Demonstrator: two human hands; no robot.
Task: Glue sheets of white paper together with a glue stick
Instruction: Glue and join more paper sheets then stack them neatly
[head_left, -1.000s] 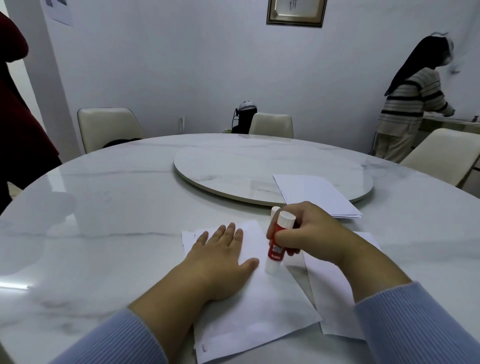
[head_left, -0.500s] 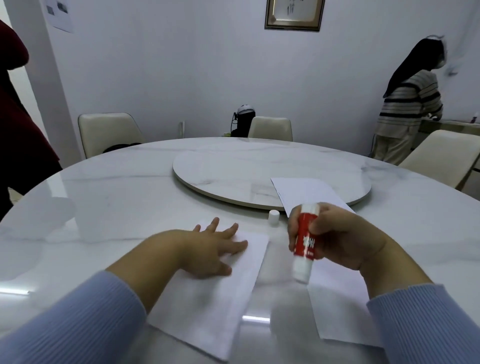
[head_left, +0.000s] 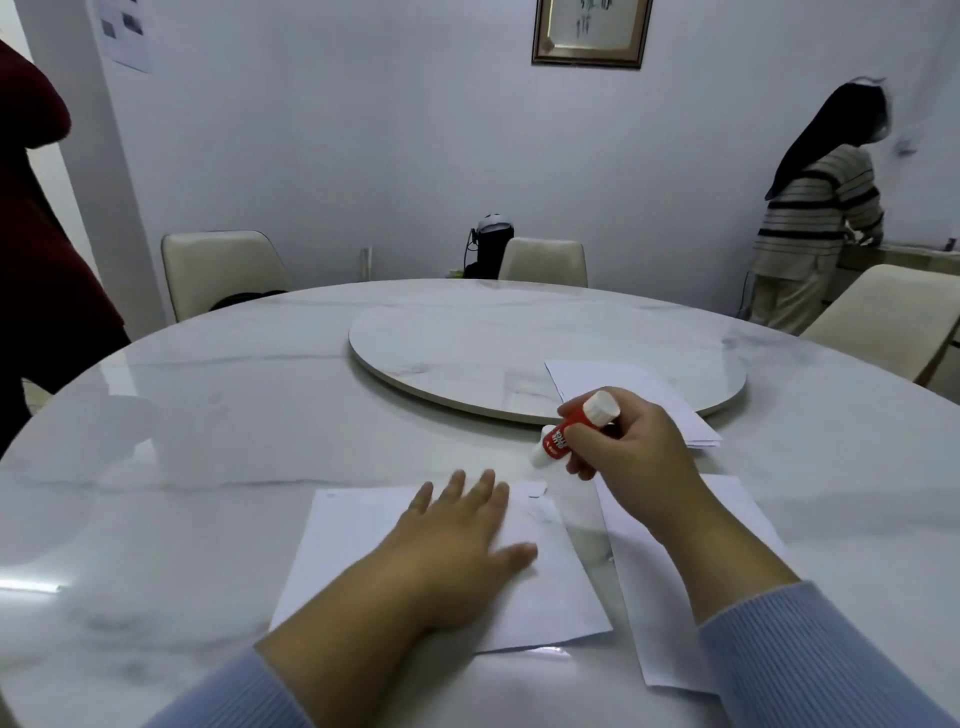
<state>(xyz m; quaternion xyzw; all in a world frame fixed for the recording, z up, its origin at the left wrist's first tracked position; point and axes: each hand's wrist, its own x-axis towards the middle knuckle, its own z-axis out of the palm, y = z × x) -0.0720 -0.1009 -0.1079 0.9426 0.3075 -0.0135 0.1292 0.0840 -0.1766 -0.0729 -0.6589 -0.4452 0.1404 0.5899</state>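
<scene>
My left hand (head_left: 457, 540) lies flat, fingers spread, on a white paper sheet (head_left: 556, 592) near the table's front. My right hand (head_left: 618, 452) is shut on a red-and-white glue stick (head_left: 563, 434). The stick is tilted, and its lower white end hangs just above the table, beyond the sheet's far right corner. I cannot tell whether that end is capped. A second white sheet (head_left: 649, 608) lies to the right, partly under my right forearm, with a strip of bare table between the two sheets.
A stack of white paper (head_left: 623, 382) rests half on the round marble turntable (head_left: 467, 343) at the middle of the marble table (head_left: 208, 441). Cream chairs stand around it. A person in a striped sweater (head_left: 815, 218) stands far right; a person in dark red (head_left: 31, 249) stands at left.
The stick was pressed upright on the overlapping sheets. My left hand slid its sheet left, apart from the other. My right hand lifted the stick and carried it farther away, tilted.
</scene>
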